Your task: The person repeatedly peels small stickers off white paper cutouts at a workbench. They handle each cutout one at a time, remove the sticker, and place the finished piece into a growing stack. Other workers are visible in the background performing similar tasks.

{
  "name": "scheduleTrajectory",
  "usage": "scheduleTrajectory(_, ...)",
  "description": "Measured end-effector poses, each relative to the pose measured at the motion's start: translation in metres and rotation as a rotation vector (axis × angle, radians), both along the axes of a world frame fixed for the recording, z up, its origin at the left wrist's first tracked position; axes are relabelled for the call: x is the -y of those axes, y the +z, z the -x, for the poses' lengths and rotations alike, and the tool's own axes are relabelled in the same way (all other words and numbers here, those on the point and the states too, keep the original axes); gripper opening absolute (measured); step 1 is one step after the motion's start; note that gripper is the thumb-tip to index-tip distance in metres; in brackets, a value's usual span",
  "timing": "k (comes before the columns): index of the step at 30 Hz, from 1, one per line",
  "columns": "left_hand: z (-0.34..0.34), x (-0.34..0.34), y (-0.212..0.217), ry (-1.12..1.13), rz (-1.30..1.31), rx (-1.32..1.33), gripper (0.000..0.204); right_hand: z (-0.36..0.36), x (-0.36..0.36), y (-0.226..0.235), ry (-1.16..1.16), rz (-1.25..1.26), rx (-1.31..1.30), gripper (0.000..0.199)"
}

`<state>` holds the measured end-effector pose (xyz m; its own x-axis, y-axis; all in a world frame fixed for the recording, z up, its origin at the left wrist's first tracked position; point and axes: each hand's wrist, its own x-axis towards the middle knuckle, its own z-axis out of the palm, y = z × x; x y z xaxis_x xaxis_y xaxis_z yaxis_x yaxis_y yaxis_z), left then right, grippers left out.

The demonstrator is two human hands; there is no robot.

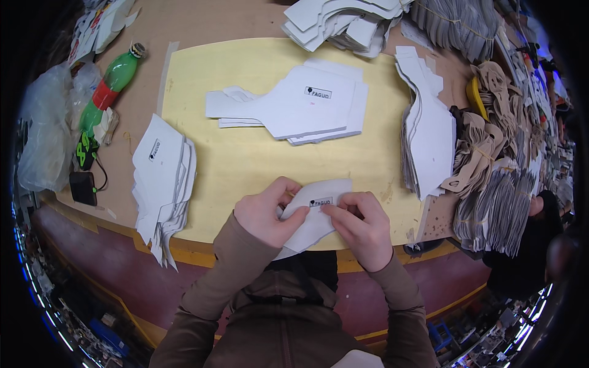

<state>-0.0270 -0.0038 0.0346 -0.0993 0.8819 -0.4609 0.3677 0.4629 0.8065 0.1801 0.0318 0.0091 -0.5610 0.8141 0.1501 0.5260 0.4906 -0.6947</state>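
Gripping one white cut piece (313, 214) between them, both hands work at the near edge of the tabletop (202, 24). The left hand (268, 211) pinches the piece's left side with thumb and curled fingers; the right hand (362, 227) is closed on its right side, fingertips pressed just beside a small dark-printed label at the piece's centre. The piece is held just above the near edge of the yellow board (257, 159) that covers the middle of the tabletop. Brown sleeves run from both wrists down to the lower edge of the view.

Left of the hands, a fanned stack of white pieces (162, 178) overhangs the board's left edge. Right of the hands, a tall stack of white pieces (429, 141) stands on edge along the board's right side, with bundles of tan and grey cut parts (491, 165) just beyond it.

At the middle of the board lies a loose spread of white pieces (294, 104), the top one label-side up. Farther left, a green bottle (110, 86) lies on bare tabletop near clear plastic bags (46, 135). At the far edge, another heap of white pieces (343, 21) rests.
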Motion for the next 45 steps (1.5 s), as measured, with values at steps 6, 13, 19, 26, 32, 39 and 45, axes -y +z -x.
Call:
scheduleTrajectory(6, 0.001, 0.0, 0.001, -0.016, 0.007, -0.007, 0.026, 0.0, -0.001, 0.0, 0.031, -0.024, 0.03, 0.035)
scheduleTrajectory(13, -0.001, 0.002, 0.003, -0.039, 0.0, -0.047, 0.026, 0.001, -0.001, 0.002, 0.03, -0.013, 0.034, 0.036)
scheduleTrajectory(19, -0.001, 0.001, 0.001, -0.048, -0.011, -0.079, 0.027, 0.0, -0.001, 0.001, 0.026, 0.002, 0.022, 0.036)
scheduleTrajectory(26, -0.002, 0.001, -0.001, -0.052, -0.021, -0.099, 0.029, 0.0, -0.001, 0.002, 0.027, 0.001, 0.014, 0.035)
scheduleTrajectory(32, -0.002, 0.0, -0.002, -0.04, -0.039, -0.092, 0.028, 0.001, 0.0, 0.001, 0.019, 0.005, 0.017, 0.035)
scheduleTrajectory(39, -0.006, -0.001, -0.002, -0.026, -0.021, -0.139, 0.03, 0.0, -0.001, 0.002, 0.034, 0.011, 0.03, 0.034)
scheduleTrajectory(45, -0.01, -0.002, -0.002, -0.075, -0.013, -0.245, 0.033, -0.003, -0.001, 0.0, 0.063, 0.015, 0.028, 0.035)
